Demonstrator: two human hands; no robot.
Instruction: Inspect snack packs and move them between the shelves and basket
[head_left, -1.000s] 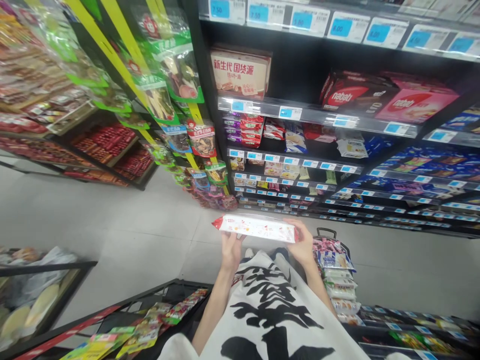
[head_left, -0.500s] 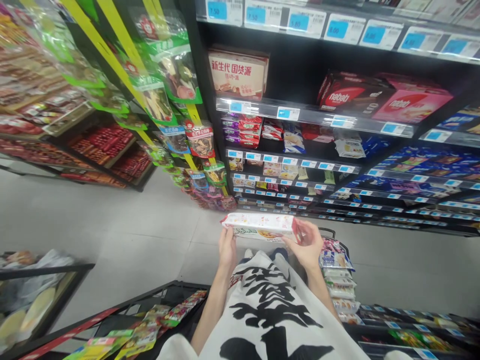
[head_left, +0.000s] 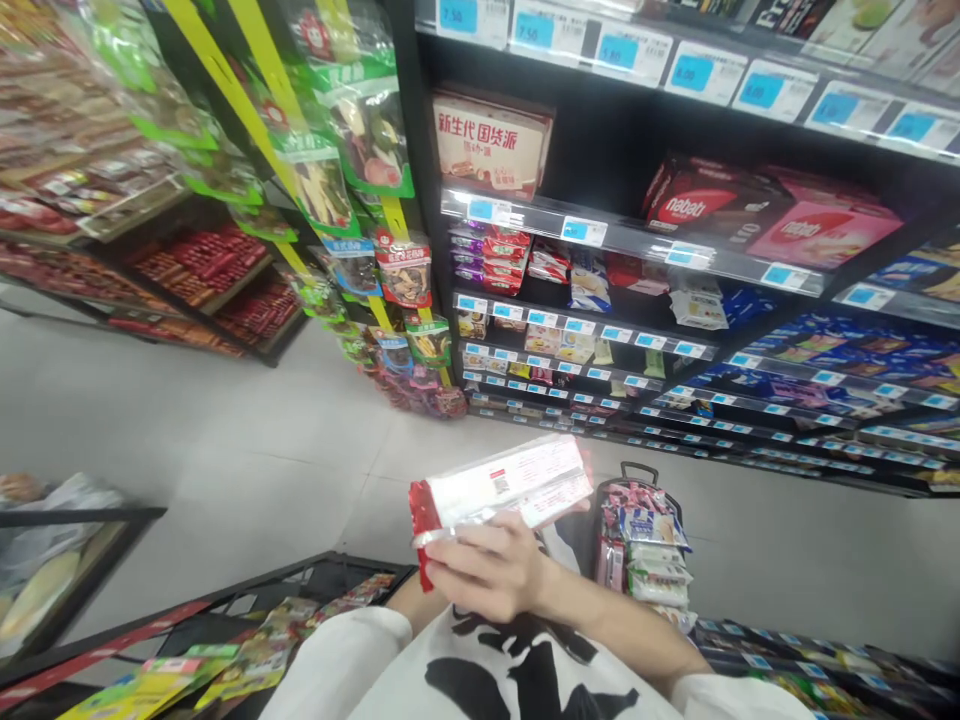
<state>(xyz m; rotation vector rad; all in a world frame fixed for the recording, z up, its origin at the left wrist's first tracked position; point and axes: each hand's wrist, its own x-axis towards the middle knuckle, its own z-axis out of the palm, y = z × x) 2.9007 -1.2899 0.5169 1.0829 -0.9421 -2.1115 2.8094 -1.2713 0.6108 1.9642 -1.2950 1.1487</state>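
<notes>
A long white snack package (head_left: pixel 510 490) with crimped red ends is held in front of my shirt, tilted with its right end higher. A panel of fine print and a small square code face up. My right hand (head_left: pixel 487 565) crosses over to the package's left part, fingers closed on its near edge by the red end. My left forearm passes beneath the right hand. Most of my left hand (head_left: pixel 580 506) is hidden behind the package; only fingertips seem to show at its right end, gripping from below.
Ahead stands a black shelf (head_left: pixel 517 212) with price tags, snack boxes and packets. Hanging snack bags (head_left: pixel 367 130) line its left end. A basket (head_left: pixel 637 470) full of packaged snacks is on the floor to my right. Display racks (head_left: pixel 262 350) stand left, and a snack bin (head_left: pixel 225 650) is near lower left.
The package has been turned from its picture side to its printed side and tilted. My right hand moved from its right end to the left; my left hand went behind it.
</notes>
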